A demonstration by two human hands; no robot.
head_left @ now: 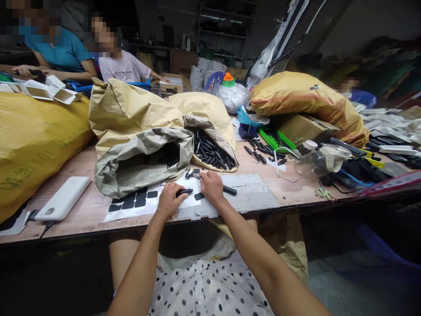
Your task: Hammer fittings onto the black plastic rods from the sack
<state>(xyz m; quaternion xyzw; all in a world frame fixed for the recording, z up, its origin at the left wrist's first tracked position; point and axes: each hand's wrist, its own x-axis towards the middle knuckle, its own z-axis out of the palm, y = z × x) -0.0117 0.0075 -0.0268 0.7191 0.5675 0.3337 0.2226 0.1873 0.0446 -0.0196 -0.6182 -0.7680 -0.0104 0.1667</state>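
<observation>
My left hand (169, 199) is closed around a slim black tube-like piece (184, 192), which lies low over the white sheet (158, 204) near the table's front edge. My right hand (212, 186) is wrapped over the shaft of a small hammer (229, 190). The hammer's metal head points left, above the black piece, and its dark grip sticks out to the right. Several black rounded patches (134, 199) sit on the white sheet left of my hands. A grey flat board (253, 188) lies under and right of my right hand.
Beyond my hands lie two open paper sacks (134, 105), one showing many black pieces (210, 149). A white power bank (62, 198) is at left. On the right are a green tray (278, 140), a clear jar (311, 164) and scissors (325, 193). Two people sit across.
</observation>
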